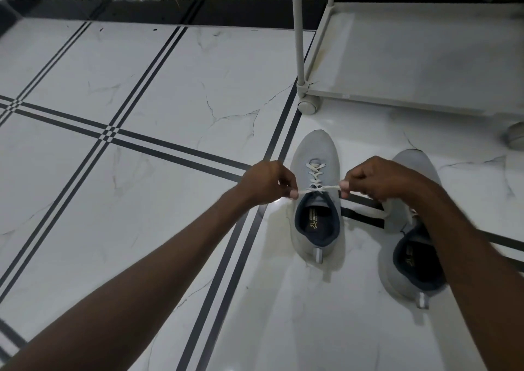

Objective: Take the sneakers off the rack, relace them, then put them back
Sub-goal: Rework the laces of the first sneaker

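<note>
In the head view, near the middle of the frame, the left hand (pixel 268 182) is pinching one end of the white lace (pixel 317 189) between thumb and fingers, and the right hand (pixel 377 179) is pinching the other end, both pulling it taut across the top eyelets of the grey sneaker (pixel 317 200). The second sneaker (pixel 408 257) is sitting lower right, partly under the right forearm. The rack (pixel 411 58) is standing in the upper right on the tiled floor (pixel 141 143).

You get dim, flat light w/ soft glare on the glossy floor (pixel 272 209); wide-angle bends the edges, forearms slightly blurred.
</note>
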A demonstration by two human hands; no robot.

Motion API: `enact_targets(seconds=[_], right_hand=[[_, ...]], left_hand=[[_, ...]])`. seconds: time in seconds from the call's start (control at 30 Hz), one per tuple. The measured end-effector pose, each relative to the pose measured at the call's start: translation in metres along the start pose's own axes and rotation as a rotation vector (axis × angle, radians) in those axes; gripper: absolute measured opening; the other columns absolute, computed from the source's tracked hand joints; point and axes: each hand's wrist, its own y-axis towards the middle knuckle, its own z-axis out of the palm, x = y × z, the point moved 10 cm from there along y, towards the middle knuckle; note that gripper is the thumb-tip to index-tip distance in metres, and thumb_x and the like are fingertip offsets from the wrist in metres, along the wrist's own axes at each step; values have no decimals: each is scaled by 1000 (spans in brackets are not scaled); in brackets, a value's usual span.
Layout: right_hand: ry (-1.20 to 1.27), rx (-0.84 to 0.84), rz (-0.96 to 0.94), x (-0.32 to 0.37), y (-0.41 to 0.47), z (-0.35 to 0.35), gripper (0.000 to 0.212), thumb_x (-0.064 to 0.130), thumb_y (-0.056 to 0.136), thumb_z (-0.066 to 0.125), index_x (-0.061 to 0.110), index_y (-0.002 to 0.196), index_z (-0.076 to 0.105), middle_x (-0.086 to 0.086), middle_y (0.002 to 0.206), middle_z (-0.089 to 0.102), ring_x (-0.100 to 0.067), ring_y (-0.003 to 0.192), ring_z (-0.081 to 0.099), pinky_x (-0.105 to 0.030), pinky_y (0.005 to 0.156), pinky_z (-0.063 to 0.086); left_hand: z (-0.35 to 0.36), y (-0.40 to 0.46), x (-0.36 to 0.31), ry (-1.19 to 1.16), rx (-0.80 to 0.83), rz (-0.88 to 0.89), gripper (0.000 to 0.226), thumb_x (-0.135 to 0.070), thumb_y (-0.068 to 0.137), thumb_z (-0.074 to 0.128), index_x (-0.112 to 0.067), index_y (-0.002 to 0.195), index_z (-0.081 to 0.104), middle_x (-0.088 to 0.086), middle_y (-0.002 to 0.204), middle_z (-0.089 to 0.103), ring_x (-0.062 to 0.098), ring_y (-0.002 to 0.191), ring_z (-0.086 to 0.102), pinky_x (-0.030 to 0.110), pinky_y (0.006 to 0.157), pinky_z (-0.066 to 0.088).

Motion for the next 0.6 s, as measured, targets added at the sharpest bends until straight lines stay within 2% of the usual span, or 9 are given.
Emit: enact_targets(seconds=[0.07, 0.1, 0.2, 0.27, 0.4, 0.53, 0.6], right_hand=[[23, 84, 55, -5, 4, 16, 21, 12, 96, 57, 3, 85, 73, -1, 60, 64, -18, 54, 59, -26, 55, 52], [47, 102, 71, -5, 7, 23, 22, 8, 97, 53, 0, 86, 71, -7, 66, 67, -20, 58, 62, -27, 58, 54], [74, 2, 66, -2, 16, 30, 29, 23, 97, 55, 3, 81, 69, -14, 67, 66, -24, 55, 54, -30, 54, 45], [-32, -106, -7, 5, 19, 24, 33, 34, 94, 59, 9, 76, 73, -11, 66, 66, -21, 56, 53, -29, 57, 40], [-107, -154, -60, -12, 18, 15, 33, 29, 93, 59, 19, 65, 73, 14, 52, 63, -6, 56, 52, -22, 57, 37], [-184, -244, -1, -38, 20, 8, 40, 29, 92, 57, 23, 54, 62, 5, 49, 56, -17, 55, 50, -28, 59, 38], [-188, -283, 18, -42, 21, 9, 41, 29, 92, 58, 22, 52, 59, 5, 50, 54, -13, 52, 49, -26, 58, 38]], left_hand=[[1, 1, -2, -17, -29, -7, 14, -37, 82, 76, -25, 89, 79, -7, 84, 76, 9, 78, 67, 30, 75, 54], [3, 3, -3, -43, -13, -9, 15, -35, 83, 75, -22, 89, 78, -7, 81, 76, 8, 76, 68, 27, 73, 54], [14, 7, -6, -140, 35, -61, 13, -27, 85, 74, -14, 86, 74, -4, 71, 75, 6, 60, 70, 14, 61, 53], [12, 8, -2, -170, -21, -91, 10, -24, 84, 75, -14, 82, 74, -2, 72, 76, 8, 61, 70, 19, 60, 53], [13, 0, 26, -260, -63, -198, 10, -19, 83, 76, -10, 79, 74, 1, 73, 76, 7, 69, 66, 22, 66, 47], [31, -10, 49, -302, -48, -275, 12, -14, 85, 73, -12, 74, 72, 3, 72, 76, 6, 70, 66, 26, 74, 51], [38, -12, 56, -321, -42, -297, 15, -14, 86, 72, -15, 71, 71, 1, 70, 76, 10, 73, 69, 31, 78, 54]])
